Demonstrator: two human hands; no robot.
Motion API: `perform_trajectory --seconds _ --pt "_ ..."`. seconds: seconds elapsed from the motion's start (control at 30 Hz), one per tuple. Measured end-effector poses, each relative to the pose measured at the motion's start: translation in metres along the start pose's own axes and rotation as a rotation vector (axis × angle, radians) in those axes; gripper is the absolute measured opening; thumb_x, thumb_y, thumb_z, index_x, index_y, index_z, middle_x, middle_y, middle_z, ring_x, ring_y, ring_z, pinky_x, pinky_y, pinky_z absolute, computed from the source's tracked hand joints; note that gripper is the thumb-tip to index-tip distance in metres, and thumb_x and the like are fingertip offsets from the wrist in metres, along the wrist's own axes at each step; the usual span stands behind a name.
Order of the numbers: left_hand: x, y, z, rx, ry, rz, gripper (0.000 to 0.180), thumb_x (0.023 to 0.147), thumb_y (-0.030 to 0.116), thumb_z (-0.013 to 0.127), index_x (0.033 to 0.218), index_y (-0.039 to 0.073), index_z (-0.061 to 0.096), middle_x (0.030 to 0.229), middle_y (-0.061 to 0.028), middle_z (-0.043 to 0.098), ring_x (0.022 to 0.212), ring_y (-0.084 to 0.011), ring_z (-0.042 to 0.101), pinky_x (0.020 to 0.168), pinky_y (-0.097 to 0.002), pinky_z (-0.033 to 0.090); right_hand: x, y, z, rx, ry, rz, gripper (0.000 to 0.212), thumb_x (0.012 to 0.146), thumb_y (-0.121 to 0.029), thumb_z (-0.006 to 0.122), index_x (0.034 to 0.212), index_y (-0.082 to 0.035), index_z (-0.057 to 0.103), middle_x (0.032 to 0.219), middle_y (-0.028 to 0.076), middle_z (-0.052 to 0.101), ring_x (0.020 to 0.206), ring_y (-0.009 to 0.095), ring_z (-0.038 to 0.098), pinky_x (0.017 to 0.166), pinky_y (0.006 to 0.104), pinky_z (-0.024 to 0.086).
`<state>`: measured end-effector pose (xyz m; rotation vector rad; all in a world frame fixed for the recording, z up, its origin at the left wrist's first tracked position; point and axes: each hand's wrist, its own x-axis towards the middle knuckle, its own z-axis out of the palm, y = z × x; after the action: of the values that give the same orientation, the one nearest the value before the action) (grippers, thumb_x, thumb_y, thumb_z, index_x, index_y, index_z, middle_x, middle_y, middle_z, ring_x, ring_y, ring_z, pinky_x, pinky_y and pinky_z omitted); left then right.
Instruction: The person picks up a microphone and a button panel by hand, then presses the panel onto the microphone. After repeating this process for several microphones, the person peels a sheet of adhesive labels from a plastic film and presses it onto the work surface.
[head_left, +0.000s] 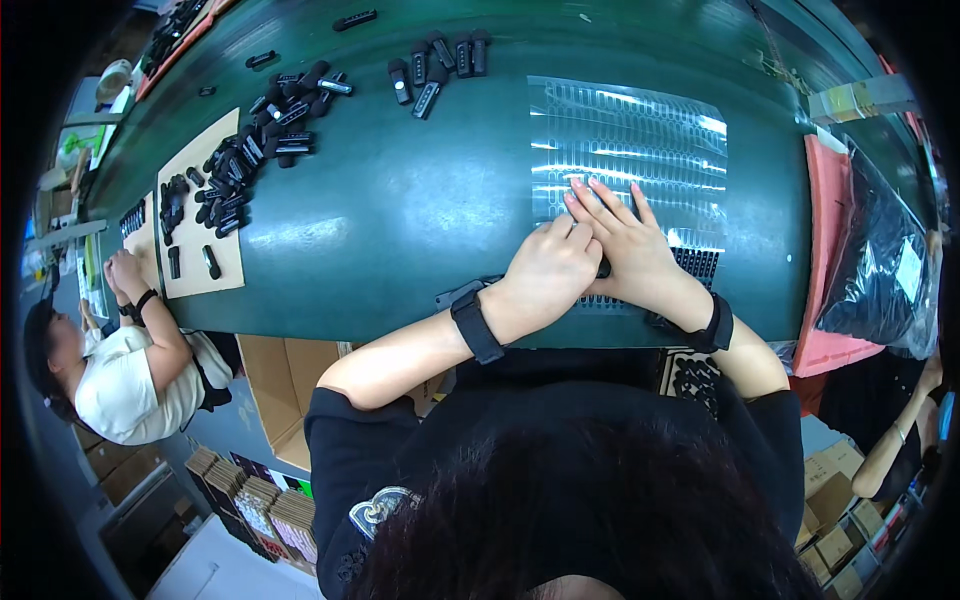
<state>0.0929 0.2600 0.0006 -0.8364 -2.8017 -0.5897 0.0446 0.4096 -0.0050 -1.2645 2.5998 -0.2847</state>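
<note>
A clear plastic sheet (628,140) printed with rows of small rounded outlines lies on the green table. My right hand (642,252) rests on its near part, with the fingers stretched out and slightly spread. Beside it my left hand (550,272) is closed, its fingers curled against the base of the right hand's fingers. Between the two hands shows a small part of a black object (604,267); the rest is covered, and what the left fingers grip is hidden. Black strips in rows (698,264) lie by the right wrist. Both wrists wear black bands.
Small black clip-on devices with foam tips (240,160) are heaped at the left, partly on a cardboard sheet (205,278). Several more devices (420,70) lie at the far middle. Pink foam (828,250) and a dark plastic bag (880,270) are at the right. A co-worker (125,385) is at the left.
</note>
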Motion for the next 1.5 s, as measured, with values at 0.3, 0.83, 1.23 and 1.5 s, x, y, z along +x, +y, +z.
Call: perform_trajectory --seconds 0.3,0.83,1.23,1.5 --pt "0.001 -0.016 -0.002 -0.130 -0.005 -0.006 0.022 0.054 0.006 0.058 0.073 -0.002 0.054 0.077 -0.0103 0.052 0.077 -0.0216 0.050 0.064 -0.0289 0.045 0.005 0.000 0.001 0.031 -0.025 0.008 0.099 0.055 -0.055 0.065 0.132 -0.010 0.021 0.137 0.007 0.019 0.127 0.023 0.017 0.100 0.0512 0.005" --pt "-0.008 0.002 -0.050 -0.357 -0.016 0.043 0.009 0.060 0.000 0.057 0.068 0.001 0.054 0.070 -0.0083 0.052 0.067 -0.0225 0.052 0.057 -0.0308 0.044 0.018 0.000 -0.030 0.077 -0.176 -0.002 0.085 0.058 -0.028 0.069 0.130 -0.011 0.026 0.137 0.010 0.019 0.127 0.025 0.017 0.101 0.0487 0.009" --pt "0.027 -0.067 -0.171 -0.644 0.855 -0.403 0.020 0.070 -0.009 0.057 0.089 -0.003 0.055 0.084 -0.0088 0.057 0.075 -0.0130 0.055 0.066 -0.0215 0.045 0.201 0.039 -0.069 -0.247 0.314 -0.565 0.016 0.072 -0.008 0.051 0.087 -0.007 0.052 0.085 0.005 0.051 0.080 0.022 0.053 0.070 0.0320 0.044" --pt "0.020 -0.089 -0.173 -0.717 0.963 -0.414 0.040 0.064 -0.015 0.058 0.102 -0.007 0.047 0.098 -0.0159 0.052 0.077 -0.0156 0.054 0.064 -0.0216 0.045 0.222 0.046 -0.060 -0.299 0.184 -0.591 0.019 0.072 -0.010 0.050 0.092 -0.009 0.050 0.081 0.006 0.049 0.074 0.021 0.054 0.058 0.0299 0.046"
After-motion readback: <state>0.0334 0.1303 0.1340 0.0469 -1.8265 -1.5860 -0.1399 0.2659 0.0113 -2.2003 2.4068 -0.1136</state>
